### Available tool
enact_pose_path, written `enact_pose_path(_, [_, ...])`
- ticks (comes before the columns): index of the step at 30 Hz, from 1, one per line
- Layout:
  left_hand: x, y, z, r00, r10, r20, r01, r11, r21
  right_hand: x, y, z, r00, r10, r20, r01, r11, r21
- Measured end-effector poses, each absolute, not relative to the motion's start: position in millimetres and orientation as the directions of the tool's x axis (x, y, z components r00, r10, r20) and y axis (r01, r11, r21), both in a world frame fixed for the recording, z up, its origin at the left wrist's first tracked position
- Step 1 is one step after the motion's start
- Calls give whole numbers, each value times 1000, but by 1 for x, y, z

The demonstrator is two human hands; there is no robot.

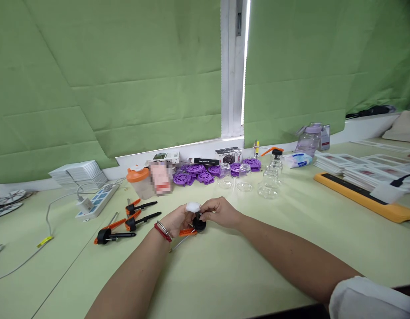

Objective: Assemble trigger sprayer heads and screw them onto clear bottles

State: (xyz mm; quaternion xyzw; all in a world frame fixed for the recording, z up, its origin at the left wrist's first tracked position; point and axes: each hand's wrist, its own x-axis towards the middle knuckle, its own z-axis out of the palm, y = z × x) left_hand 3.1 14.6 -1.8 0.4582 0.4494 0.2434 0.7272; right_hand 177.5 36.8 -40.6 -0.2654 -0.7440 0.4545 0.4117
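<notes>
Over the near middle of the table, both my hands are around a black-and-orange part (pixel 199 224) with a thin metal rod. My left hand (pixel 178 220), with a red band and bracelets at the wrist, has its fingers closed on it from the left. Fingertips of my right hand (pixel 221 212) pinch its dark stem from the right. A white piece (pixel 192 207) sits at the top, between the hands; its kind I cannot tell. To the left lie several similar black-and-orange parts (pixel 133 223) with black stems.
Behind my hands stand clear glass vessels (pixel 268 188), purple openwork pieces (pixel 205 177) and an orange-lidded cup (pixel 137 181). A power strip (pixel 98 201) with cables is at left. At right are an orange-and-black bar (pixel 361 195), stacked cards (pixel 354 166) and part of another person's hand.
</notes>
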Motion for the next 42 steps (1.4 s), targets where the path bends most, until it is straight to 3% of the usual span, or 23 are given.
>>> enact_pose_path(14, [4, 17, -2, 454, 764, -460, 82, 478, 875, 175, 36, -41, -485, 782, 392, 6, 451, -892])
enact_pose_path(21, [3, 17, -2, 485, 759, -434, 40, 477, 878, 173, 39, -46, -477, 807, 348, -58, 366, -929])
enact_pose_path(28, [2, 20, -5, 505, 753, -423, 29, 475, 879, 176, 41, -43, -438, 798, 413, -14, 453, -891])
enact_pose_path(36, [2, 20, -7, 492, 754, -435, 47, 477, 878, 180, 37, -33, -532, 694, 485, 73, 608, -791])
enact_pose_path(42, [2, 20, -8, 480, 761, -437, 55, 471, 880, 177, 39, -34, -539, 745, 393, 18, 476, -879])
